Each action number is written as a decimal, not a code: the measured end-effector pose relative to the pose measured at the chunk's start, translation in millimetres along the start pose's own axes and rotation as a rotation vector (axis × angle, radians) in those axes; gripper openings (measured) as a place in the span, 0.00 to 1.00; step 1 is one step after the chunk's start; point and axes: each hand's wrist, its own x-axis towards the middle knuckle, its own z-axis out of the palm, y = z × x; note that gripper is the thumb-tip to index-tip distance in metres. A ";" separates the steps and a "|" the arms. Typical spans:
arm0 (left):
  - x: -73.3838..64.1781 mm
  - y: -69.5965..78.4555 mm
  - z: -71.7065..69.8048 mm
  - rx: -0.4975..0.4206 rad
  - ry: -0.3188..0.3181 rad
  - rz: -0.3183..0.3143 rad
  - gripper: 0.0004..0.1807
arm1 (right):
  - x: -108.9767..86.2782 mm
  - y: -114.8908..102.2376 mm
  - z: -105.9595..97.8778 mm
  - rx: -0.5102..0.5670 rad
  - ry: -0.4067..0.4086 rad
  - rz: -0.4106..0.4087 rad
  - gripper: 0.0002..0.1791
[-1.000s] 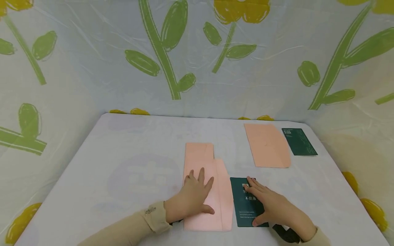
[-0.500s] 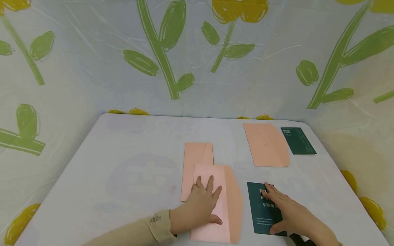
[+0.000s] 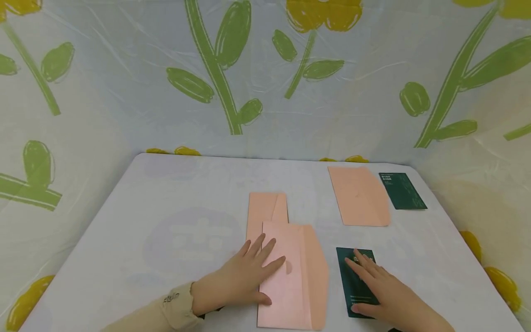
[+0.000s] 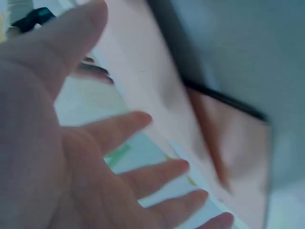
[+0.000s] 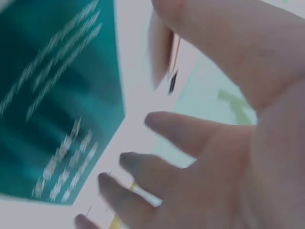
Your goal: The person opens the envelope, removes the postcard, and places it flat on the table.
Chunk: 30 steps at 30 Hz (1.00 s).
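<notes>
At the near side of the worktop [image 3: 186, 184], a person's two bare hands are over the paper things. The left hand [image 3: 238, 276], coming from a beige sleeve [image 3: 176, 306], has its fingers straight and widely spread over the left part of a pink envelope [image 3: 284, 299]. It has hold of nothing; whether the fingertips touch the paper, I cannot tell. This envelope lies flat, with its flap [image 3: 317, 286] opened out towards the right.

To the right of it, well apart from the flap, lies a dark green card [image 3: 358, 293] with pale printing. The right hand [image 3: 390, 293] is above this card, covering a part of it; the fingers are extended, the thumb stands away from them, and nothing is gripped. Here also the contact is not clear.

A little farther, a second pink envelope [image 3: 261, 210] lies partly under the first one, and its upper end shows beyond it.

Farther away, at the right, are a third pink envelope [image 3: 361, 196] and, just beside it, another green card [image 3: 402, 190].

Behind the worktop hangs a pale sheet [image 3: 352, 106] with yellow flowers and green leaves.
</notes>
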 end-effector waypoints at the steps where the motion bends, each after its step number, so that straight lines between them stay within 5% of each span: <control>1: -1.8 -2.2 0.7 0.008 -0.001 0.017 0.47 | -0.4 -2.2 3.2 -0.017 -0.008 0.007 0.57; 9: -2.3 -1.1 9.8 0.027 0.010 0.118 0.51 | 2.2 -3.5 21.6 -0.089 -0.038 0.088 0.59; 17: 16.8 17.5 20.3 0.200 0.081 0.184 0.52 | -2.8 17.4 18.1 -0.063 -0.059 0.165 0.58; 30: 52.4 65.9 13.8 0.328 0.052 0.139 0.51 | -15.4 77.8 -6.7 0.134 -0.092 0.236 0.51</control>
